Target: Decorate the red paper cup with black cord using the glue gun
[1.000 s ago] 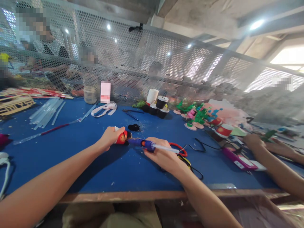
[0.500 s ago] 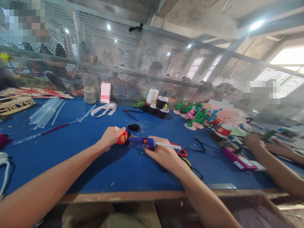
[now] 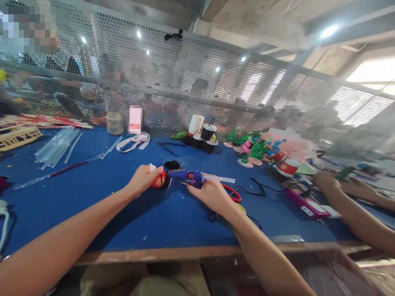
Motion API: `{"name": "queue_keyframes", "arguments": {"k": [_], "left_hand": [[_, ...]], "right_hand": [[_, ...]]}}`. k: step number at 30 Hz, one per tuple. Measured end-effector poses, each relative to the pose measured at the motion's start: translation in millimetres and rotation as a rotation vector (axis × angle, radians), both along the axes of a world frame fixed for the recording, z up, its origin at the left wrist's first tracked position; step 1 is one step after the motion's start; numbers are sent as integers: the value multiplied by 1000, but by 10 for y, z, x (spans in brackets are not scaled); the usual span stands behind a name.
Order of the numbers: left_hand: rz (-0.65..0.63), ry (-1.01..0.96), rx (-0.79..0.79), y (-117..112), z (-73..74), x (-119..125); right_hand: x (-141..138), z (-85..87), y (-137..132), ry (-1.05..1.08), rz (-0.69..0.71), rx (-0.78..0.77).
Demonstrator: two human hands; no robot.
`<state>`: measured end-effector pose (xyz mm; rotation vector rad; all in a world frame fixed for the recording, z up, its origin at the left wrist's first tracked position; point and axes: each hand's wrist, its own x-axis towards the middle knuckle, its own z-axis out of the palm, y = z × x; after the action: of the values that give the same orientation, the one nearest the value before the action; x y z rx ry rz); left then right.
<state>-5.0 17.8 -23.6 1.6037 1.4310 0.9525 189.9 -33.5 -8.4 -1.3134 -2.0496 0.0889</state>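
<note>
My left hand (image 3: pixel 142 179) is closed around a small red paper cup (image 3: pixel 159 181) with a gold pattern and a black end facing right. The cup lies on its side, just above the table or touching it; I cannot tell which. My right hand (image 3: pixel 213 195) grips a blue hot glue gun (image 3: pixel 184 176), a clear glue stick (image 3: pixel 220 179) poking out of its rear. The gun's nozzle points left, at the upper edge of the cup's black end. Behind the cup sits a black fuzzy piece (image 3: pixel 172 165).
Pliers (image 3: pixel 168 144) and black-and-white cups (image 3: pixel 209 132) stand further back. Loose glue sticks (image 3: pixel 57 146) lie left. Green craft figures (image 3: pixel 255 149) crowd the right, near a purple power strip (image 3: pixel 307 204) and a co-worker's hands (image 3: pixel 325 181). A perforated metal screen (image 3: pixel 173 74) closes the back.
The glue gun has risen slightly and become more level, its nozzle now higher at the cup's black end. The cup has turned slightly, showing more of that end. My view has shifted a little.
</note>
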Motion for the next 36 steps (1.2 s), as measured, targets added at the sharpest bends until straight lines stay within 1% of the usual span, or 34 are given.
{"name": "queue_keyframes", "arguments": {"k": [4, 8, 11, 15, 19, 25, 30, 36], "left_hand": [[20, 13, -5, -5, 17, 6], [-22, -45, -12, 1, -6, -5], [-41, -43, 2, 12, -36, -23], [-59, -57, 12, 26, -57, -40], [-65, -73, -5, 28, -57, -41], [-65, -55, 4, 15, -45, -34], [-27, -69, -10, 3, -14, -29], [-25, -96, -27, -1, -4, -32]], "right_hand": [[-4, 24, -20, 19, -8, -57], [-12, 43, 25, 42, -53, -135], [-15, 44, 72, 57, -58, -160], [-11, 44, 73, 91, -42, -145], [-3, 45, 50, 106, -22, -165], [-14, 41, 67, 87, -39, -150], [-18, 17, 32, 87, -36, -152], [-33, 0, 16, 27, -24, -27]]}}
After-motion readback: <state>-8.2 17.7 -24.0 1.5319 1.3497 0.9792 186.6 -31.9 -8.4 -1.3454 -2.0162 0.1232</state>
